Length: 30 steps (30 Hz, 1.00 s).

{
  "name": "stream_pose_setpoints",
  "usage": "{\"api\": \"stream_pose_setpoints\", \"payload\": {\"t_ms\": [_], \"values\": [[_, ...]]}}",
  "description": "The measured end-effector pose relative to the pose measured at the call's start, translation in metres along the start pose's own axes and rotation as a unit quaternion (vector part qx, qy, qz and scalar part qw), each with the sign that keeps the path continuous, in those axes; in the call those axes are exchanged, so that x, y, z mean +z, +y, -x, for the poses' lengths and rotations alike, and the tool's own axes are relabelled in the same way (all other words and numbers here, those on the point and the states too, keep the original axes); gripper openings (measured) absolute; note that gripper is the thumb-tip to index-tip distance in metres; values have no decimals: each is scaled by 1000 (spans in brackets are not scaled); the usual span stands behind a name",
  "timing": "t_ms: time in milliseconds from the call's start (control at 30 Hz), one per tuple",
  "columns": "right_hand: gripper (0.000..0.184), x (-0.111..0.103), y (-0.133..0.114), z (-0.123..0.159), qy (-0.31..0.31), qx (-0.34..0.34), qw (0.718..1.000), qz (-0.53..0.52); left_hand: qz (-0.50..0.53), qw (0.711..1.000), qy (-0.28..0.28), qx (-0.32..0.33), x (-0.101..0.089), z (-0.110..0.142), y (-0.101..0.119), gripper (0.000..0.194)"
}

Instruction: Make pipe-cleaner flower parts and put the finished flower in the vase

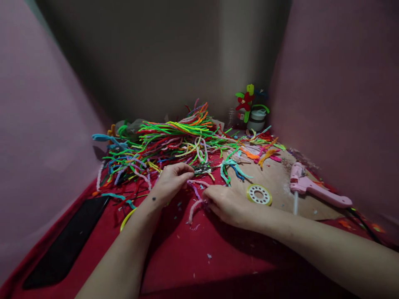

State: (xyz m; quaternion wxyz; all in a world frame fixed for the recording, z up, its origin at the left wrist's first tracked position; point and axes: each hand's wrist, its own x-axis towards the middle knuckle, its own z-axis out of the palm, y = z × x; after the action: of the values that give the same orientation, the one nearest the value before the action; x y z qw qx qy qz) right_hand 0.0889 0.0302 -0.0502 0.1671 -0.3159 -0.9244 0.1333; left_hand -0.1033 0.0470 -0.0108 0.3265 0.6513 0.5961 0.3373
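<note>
My right hand (226,203) is closed around pink and purple pipe cleaners. A fuzzy pink end (193,209) curls out below its fingers, and a purple length (195,189) sticks out toward my left hand. My left hand (174,177) has thumb and fingers pinched together just left of a bundle of thin dark stems (203,168). Whatever lies between those fingertips is too small to make out. Behind both hands spreads a large heap of colourful pipe cleaners (174,131), green, red, orange and pink.
A pink glue gun (324,192) lies on a cardboard sheet (280,207) at right, near a yellow-rimmed tape roll (259,194). Bent pipe cleaner pieces (237,170) lie at the cardboard's left edge. A black phone-like slab (67,243) rests at left. A red pipe cleaner flower (245,101) stands behind.
</note>
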Motion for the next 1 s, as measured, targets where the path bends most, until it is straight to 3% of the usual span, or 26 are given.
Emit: {"api": "stream_pose_setpoints", "payload": {"t_ms": [167,267,333,433,533,633,767,900,1000], "values": [[20,-15,1,0,4,22,999,-24,-168,983,-51,62,8,-6,-14,16],[19,-36,3,2,112,68,982,-139,-223,970,-42,90,12,-7,-19,11],[23,-49,6,3,207,111,936,-260,-250,962,-43,102,14,-8,-22,12],[24,-61,15,3,298,164,838,-427,-273,955,-36,113,17,-9,-25,10],[24,-67,25,3,379,160,759,-505,-283,951,-17,121,19,-9,-27,13],[24,-75,31,3,436,141,706,-539,-279,950,-1,140,22,-7,-24,17],[20,-87,35,3,450,153,639,-605,-247,953,40,173,21,-3,-15,17],[21,-94,43,5,412,184,558,-697,-203,960,91,170,13,-1,-11,20],[28,-97,47,6,372,205,527,-736,-171,964,126,159,5,1,-8,19]]}}
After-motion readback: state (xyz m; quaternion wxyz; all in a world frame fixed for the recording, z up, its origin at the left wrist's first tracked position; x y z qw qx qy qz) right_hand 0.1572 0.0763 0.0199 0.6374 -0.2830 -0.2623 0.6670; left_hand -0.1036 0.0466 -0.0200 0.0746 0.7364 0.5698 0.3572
